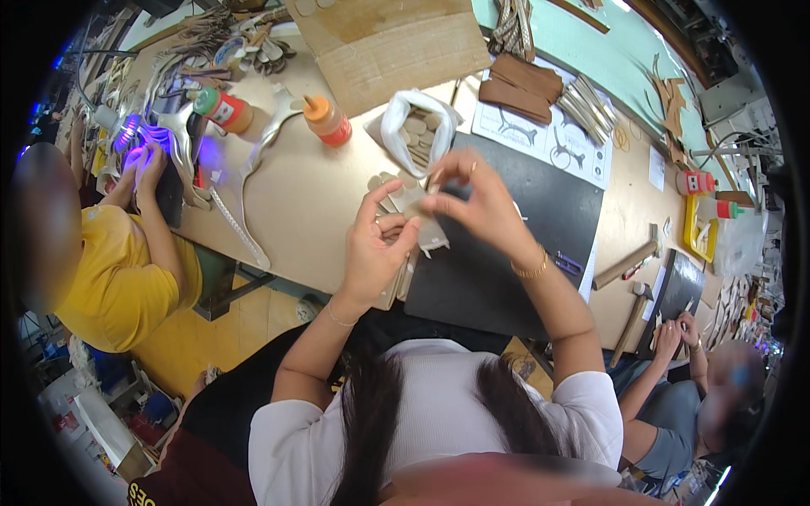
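Observation:
My left hand [380, 249] is closed on a beige leather piece [432, 232], pinching it between thumb and fingers over the table edge. The piece has a ragged lower end and lies over the left edge of a black mat [506, 244]. My right hand [483, 202] is above the piece's far end, its thumb close to the leather and its curled fingers apart from the thumb, slightly blurred. Several rounded beige pieces [384, 183] lie just beyond my left fingers. Behind both hands stands an open white bag [391, 135] with similar rounded pieces in it.
An orange-capped bottle [327, 121] and a green-capped bottle [222, 110] stand left of the bag. Cardboard [388, 51] lies behind. Brown leather pieces [521, 87] rest on printed sheets [544, 139]. A hammer [633, 320] lies at right. Co-workers sit on both sides.

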{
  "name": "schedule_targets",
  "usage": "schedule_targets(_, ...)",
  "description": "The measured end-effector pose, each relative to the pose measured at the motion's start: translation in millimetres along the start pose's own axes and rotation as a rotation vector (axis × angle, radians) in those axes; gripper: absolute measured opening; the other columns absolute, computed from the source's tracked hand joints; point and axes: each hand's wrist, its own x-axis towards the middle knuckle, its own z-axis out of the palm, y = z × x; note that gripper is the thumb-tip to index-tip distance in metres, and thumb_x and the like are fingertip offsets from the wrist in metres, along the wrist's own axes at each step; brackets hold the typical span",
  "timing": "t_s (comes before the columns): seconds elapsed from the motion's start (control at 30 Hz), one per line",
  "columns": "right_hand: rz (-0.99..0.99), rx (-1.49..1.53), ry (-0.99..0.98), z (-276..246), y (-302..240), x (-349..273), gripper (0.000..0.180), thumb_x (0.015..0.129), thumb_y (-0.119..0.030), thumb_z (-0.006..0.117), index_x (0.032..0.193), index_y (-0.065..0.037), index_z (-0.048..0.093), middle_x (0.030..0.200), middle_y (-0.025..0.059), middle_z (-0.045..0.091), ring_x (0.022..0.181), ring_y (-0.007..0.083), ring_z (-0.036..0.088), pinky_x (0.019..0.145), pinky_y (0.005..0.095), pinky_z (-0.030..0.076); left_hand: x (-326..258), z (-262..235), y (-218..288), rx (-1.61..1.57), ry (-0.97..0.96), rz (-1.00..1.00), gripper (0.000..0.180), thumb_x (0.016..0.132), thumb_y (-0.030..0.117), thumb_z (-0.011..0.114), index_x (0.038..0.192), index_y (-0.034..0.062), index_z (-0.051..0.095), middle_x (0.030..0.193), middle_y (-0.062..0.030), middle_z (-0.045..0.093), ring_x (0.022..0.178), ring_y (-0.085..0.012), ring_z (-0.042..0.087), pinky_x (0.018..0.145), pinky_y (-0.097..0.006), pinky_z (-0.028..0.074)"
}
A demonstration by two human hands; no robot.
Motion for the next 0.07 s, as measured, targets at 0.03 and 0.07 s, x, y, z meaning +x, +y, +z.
schedule_targets(0.03, 0.022, -0.076, 0.091, -0.9, 8.9, 24.4, 0.05, 0.076, -0.029, 0.082, 0.114, -0.008, 0.059, 0.101, 0.0044, 0.062, 0.091, 0.0147, 0.061, 0.079, 0.0293, 0.045, 8.3, -9.6, -7.5, 0.269, -0.027, 0.025, 0.062, 0.09, -0.001, 0.062, 0.143, 0.005, 0.031, 0.088, -0.0099, 0.07, 0.073, -0.0078, 0.063, 0.067, -0.018, 0.05)
schedule_targets(0.07, -0.007, -0.227, 0.161, -8.0, 16.8, 51.5, 0.051, 0.077, -0.035, 0.08, 0.113, -0.005, 0.058, 0.107, 0.0108, 0.06, 0.091, 0.0216, 0.062, 0.08, 0.0339, 0.05, 17.2, -19.8, -15.2, 0.474, -0.042, 0.062, 0.066, 0.09, 0.001, 0.062, 0.146, 0.0059, 0.028, 0.095, -0.0124, 0.073, 0.078, -0.009, 0.066, 0.069, -0.018, 0.051)
